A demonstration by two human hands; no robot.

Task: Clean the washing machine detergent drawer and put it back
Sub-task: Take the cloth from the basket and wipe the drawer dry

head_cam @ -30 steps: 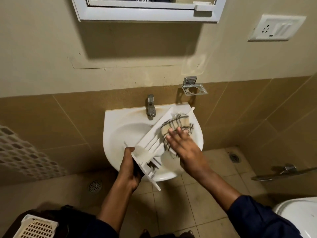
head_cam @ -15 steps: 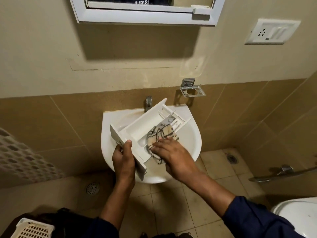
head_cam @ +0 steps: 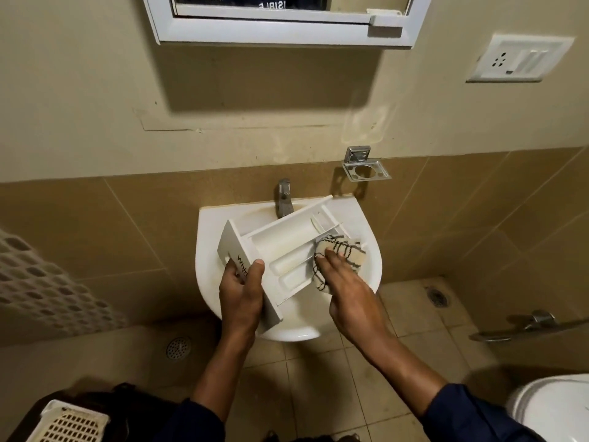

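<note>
The wiping step is in hand. Over the washbasin (head_cam: 207, 250), the left grip (head_cam: 242, 295), fingers curled, holds the detergent drawer (head_cam: 287, 237) by its front panel. The right grip (head_cam: 347, 288), fingers flat, presses a checked cloth (head_cam: 349, 250) on its far end. Next, probably, come the near compartments.

The detergent drawer (head_cam: 280, 247) lies across the sink (head_cam: 207, 250), before the tap (head_cam: 284, 199), with the cloth (head_cam: 341, 256) on its right end.

Left hand (head_cam: 241, 291) curled, right hand (head_cam: 349, 290) flat

White sink (head_cam: 207, 240) under the grip, steel tap (head_cam: 284, 199) just beyond it, chrome holder (head_cam: 366, 169) farther right, floor drain (head_cam: 178, 347) lower left
</note>
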